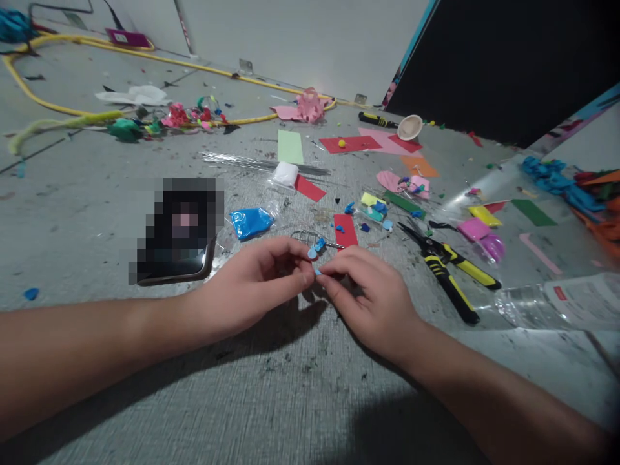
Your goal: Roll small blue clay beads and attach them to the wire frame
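My left hand (252, 284) and my right hand (372, 297) meet fingertip to fingertip low over the grey floor. Both are closed in a pinch on a tiny light-blue piece (317, 272) held between them. Just beyond the fingertips lie small blue clay bits on a thin wire (317, 247) and a red paper strip (345, 230). A blue bag of clay (250, 221) lies to the left of those, and a phone (177, 232) rests near my left wrist.
Yellow-and-black pliers (448, 268) lie right of my right hand, beside clear plastic wrap (557, 300). Coloured paper scraps (349, 143), silver wires (252, 163), a white clay bag (285, 173), a small bowl (409, 126) and a yellow hose (145, 58) are scattered farther back.
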{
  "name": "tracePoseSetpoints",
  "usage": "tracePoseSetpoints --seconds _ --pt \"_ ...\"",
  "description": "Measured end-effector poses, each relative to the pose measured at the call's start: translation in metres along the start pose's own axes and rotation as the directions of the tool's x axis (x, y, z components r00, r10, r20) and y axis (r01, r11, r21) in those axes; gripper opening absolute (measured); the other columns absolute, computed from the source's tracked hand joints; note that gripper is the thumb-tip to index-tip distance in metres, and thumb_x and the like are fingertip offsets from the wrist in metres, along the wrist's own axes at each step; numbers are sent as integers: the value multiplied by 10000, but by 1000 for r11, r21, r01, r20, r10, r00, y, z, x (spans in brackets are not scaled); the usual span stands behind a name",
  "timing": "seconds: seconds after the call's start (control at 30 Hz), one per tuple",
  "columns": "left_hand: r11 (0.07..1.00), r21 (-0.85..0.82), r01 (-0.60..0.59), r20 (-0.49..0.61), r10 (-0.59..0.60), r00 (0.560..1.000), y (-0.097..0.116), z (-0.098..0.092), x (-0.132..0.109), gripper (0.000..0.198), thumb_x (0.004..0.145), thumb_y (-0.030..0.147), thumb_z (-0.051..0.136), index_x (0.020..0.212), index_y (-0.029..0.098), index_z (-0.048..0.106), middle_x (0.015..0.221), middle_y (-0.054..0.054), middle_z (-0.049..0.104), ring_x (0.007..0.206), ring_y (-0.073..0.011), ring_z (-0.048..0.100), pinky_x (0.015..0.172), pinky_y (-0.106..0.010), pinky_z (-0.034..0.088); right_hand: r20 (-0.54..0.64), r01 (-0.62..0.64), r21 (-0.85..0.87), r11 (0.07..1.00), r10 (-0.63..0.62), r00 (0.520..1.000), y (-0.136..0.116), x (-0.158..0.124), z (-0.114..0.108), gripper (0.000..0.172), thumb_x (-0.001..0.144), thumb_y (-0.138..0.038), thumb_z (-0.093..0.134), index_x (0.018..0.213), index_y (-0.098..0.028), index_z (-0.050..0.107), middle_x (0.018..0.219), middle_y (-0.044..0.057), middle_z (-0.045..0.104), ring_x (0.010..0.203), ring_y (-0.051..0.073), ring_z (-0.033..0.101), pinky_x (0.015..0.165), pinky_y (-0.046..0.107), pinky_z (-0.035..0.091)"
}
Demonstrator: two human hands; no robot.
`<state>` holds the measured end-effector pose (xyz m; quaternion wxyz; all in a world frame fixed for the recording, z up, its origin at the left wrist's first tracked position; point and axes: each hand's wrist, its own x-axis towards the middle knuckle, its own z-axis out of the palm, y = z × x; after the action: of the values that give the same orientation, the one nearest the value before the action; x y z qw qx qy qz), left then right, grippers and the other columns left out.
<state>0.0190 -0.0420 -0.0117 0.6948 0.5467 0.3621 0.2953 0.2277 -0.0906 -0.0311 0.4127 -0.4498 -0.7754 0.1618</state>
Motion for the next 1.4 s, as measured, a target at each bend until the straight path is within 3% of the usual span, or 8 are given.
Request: tracePoseSetpoints --seconds 0.17,0.47,0.67,0.77,0.9,1.0,1.2,1.4 --pt "1000 26 4 -1 -4 1000 -2 1 0 262 836 255 834 1012 161 665 856 15 708 794 -129 654 729 -257 545 -54 61 15 998 -60 997 -2 0 0 98 1012 -114 689 1025 -193 746 960 64 770 915 192 722 824 336 580" --pt "1000 19 -17 18 17 1000 -4 -3 2 219 867 210 809 1037 163 678 877 -5 768 777 -126 696 711 -253 566 -77 119 8 993 -118 990 -6 1 0 237 978 -62 713 1107 -234 812 942 54 790 843 198 696 782 359 586" --pt "1000 19 5 -5 -5 1000 -3 -2 1 255 840 182 824 1028 165 653 874 -14 800 803 -135 729 753 -259 585 -45 124 -14 992 -125 991 -9 1 -2 160 991 -70 667 1019 -187 772 919 63 782 822 186 704 767 338 577" --pt "1000 9 14 2 -14 1000 -3 -1 1 243 821 166 821 1007 167 665 828 8 769 751 -133 707 711 -260 581 -43 28 -2 1000 -28 999 -10 0 -3 133 985 -98 636 956 -206 709 868 33 739 790 170 691 717 305 563" --pt "1000 28 9 -27 -8 1000 -1 0 1 176 833 166 802 969 160 690 826 9 736 734 -122 676 670 -243 547 -96 -197 94 976 206 974 -6 -3 -4 128 998 -154 573 903 -232 609 754 -22 640 636 135 590 589 269 486" --pt "999 32 -2 -42 3 999 0 1 1 173 857 217 795 970 163 677 837 1 728 733 -124 662 650 -244 539 -30 -286 163 944 294 955 -3 -4 -2 151 1060 -231 533 920 -231 590 705 -40 586 580 124 528 551 267 435" --pt "1000 -2 -26 -76 26 997 -2 0 1 216 877 245 794 1015 172 644 817 33 700 657 -97 629 607 -225 531 176 -217 52 975 205 963 -4 -3 0 115 1050 -204 567 966 -208 644 838 6 694 746 149 625 703 295 475" --pt "998 28 -51 -91 53 994 -2 1 2 187 881 221 777 1006 169 648 812 28 708 688 -106 655 615 -218 539 284 -258 29 966 239 928 -6 -4 -1 93 1012 -210 658 921 -208 647 767 -24 660 663 131 583 638 275 427"
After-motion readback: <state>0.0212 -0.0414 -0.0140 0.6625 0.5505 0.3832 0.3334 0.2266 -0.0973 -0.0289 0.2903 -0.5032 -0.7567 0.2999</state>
